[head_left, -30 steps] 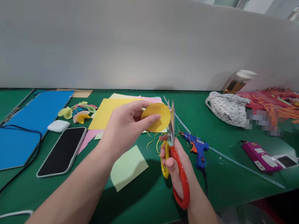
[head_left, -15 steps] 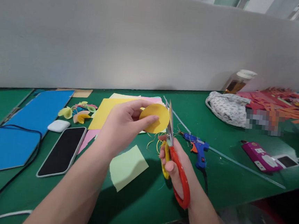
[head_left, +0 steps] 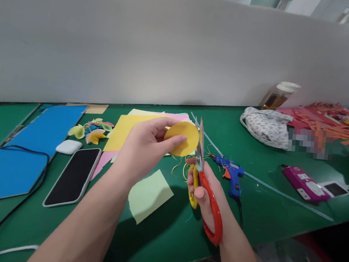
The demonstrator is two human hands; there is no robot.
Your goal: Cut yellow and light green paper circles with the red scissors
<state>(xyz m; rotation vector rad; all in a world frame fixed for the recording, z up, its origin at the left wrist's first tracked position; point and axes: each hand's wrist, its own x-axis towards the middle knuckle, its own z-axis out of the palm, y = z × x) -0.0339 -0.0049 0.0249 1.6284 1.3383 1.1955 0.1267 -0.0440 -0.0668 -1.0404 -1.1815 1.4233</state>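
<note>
Between the thumb and fingers of my left hand (head_left: 149,145) is a round yellow paper disc (head_left: 183,139), held up above the table. My right hand (head_left: 207,191) is wrapped round the handles of a pair of scissors (head_left: 212,203), one handle red and the other yellow. The blades point away from me, parted a little, at the disc's right edge. Thin yellow paper trimmings (head_left: 185,170) lie on the table below. A pale green paper piece (head_left: 150,196) rests under my left wrist. Behind my left hand is a stack of coloured paper sheets (head_left: 119,130).
A blue glue gun (head_left: 233,175) with a long glue stick lies right of the scissors. To the left are a phone (head_left: 73,177), a white earbud case (head_left: 68,147), paper petals (head_left: 94,134) and a blue board (head_left: 39,143). A patterned pouch (head_left: 265,126) and purple device (head_left: 304,183) lie right.
The disc and scissors have shifted very slightly to the right. The scissor blades stay parted at the disc's edge; otherwise little differs.
</note>
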